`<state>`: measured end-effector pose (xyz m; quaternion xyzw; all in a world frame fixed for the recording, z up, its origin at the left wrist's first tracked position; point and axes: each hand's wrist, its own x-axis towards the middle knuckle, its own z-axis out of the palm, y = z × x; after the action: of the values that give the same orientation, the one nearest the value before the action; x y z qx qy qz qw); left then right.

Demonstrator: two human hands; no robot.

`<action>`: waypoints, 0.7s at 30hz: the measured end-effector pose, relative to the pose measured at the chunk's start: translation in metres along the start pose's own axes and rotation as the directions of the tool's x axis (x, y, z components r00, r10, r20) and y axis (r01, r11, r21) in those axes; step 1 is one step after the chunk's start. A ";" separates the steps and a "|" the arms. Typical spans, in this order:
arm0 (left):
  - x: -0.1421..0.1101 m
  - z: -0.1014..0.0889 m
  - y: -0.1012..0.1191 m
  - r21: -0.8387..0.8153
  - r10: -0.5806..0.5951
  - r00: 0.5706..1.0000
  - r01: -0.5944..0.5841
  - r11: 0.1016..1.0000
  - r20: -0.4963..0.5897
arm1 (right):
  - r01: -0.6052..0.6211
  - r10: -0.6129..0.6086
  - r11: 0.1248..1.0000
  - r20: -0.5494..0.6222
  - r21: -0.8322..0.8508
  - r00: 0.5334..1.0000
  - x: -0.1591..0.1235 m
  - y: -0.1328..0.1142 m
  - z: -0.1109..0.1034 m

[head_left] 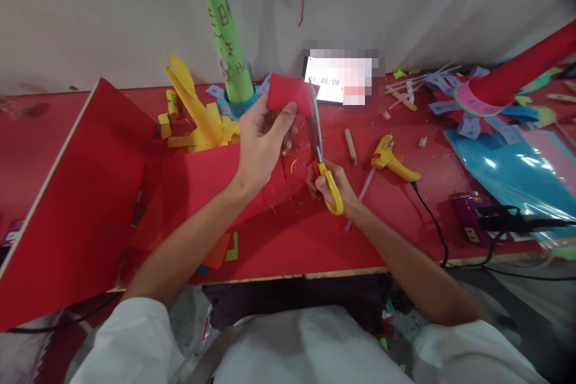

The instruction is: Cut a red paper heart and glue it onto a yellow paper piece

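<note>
Pinched between the thumb and fingers of my left hand (265, 138) is a small piece of red paper (288, 93), raised above the table. My right hand (330, 186) grips a pair of scissors (330, 189) with yellow handles, blades pointing up. The blades stand at the right edge of the red paper, and a bit of red shows just beyond them. Under my left forearm lies a larger red sheet (198, 186). Thin scraps are scattered on the table below the scissors.
A yellow glue gun (391, 159) with a cord lies right, near a purple power box (474, 216) and blue sheets (508, 162). A green paper tube (227, 36) and yellow paper shape (198, 108) stand behind. A red board (85, 204) leans left; a lit screen (330, 87) stands at the wall.
</note>
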<state>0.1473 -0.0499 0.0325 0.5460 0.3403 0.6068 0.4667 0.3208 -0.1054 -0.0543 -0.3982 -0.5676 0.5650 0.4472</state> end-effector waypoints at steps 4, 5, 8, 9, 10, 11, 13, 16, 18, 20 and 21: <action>0.000 -0.002 -0.002 0.012 0.034 0.999 -0.034 0.999 -0.018 | 0.027 -0.028 1.000 0.033 0.014 0.999 0.003 0.002 0.005; 0.000 -0.002 0.000 0.014 0.035 0.999 -0.035 0.999 -0.030 | 0.026 -0.027 1.000 0.036 0.012 0.999 0.004 0.002 0.006; -0.002 0.000 0.005 0.026 0.037 0.998 -0.036 0.999 -0.046 | 0.024 -0.024 1.000 0.039 0.006 0.999 0.003 0.003 0.006; -0.002 0.001 0.006 0.029 0.039 0.998 -0.038 0.999 -0.048 | 0.026 -0.026 1.000 0.042 0.000 0.999 0.003 0.003 0.005; -0.002 0.001 0.007 0.031 0.038 0.998 -0.036 0.999 -0.047 | 0.027 -0.026 1.000 0.047 -0.008 0.999 0.002 0.003 0.005; -0.002 0.001 0.006 0.030 0.035 0.998 -0.034 0.999 -0.042 | 0.026 -0.025 1.000 0.050 -0.015 0.998 0.002 0.003 0.004; -0.003 0.000 0.004 0.020 0.029 0.999 -0.028 0.999 -0.029 | 0.020 -0.019 1.000 0.052 -0.020 0.998 0.001 0.002 0.003; -0.003 -0.001 0.000 -0.005 0.032 0.999 -0.032 0.999 -0.013 | 0.023 -0.023 1.000 0.041 -0.004 0.999 0.000 0.003 0.004; -0.003 -0.001 -0.001 -0.013 0.017 1.000 -0.017 1.000 -0.013 | 0.032 -0.033 0.999 0.035 0.011 0.999 0.000 0.005 0.004; -0.004 0.000 -0.001 -0.013 -0.008 1.000 0.008 1.000 -0.017 | 0.041 -0.042 0.999 0.033 0.017 0.999 -0.001 0.007 0.003; -0.004 0.001 -0.001 -0.012 -0.013 1.000 0.013 1.000 -0.019 | 0.044 -0.045 0.999 0.033 0.017 0.998 -0.001 0.008 0.002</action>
<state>0.1478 -0.0537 0.0306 0.5351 0.3447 0.6110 0.4706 0.3185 -0.1066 -0.0621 -0.3723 -0.5791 0.5660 0.4534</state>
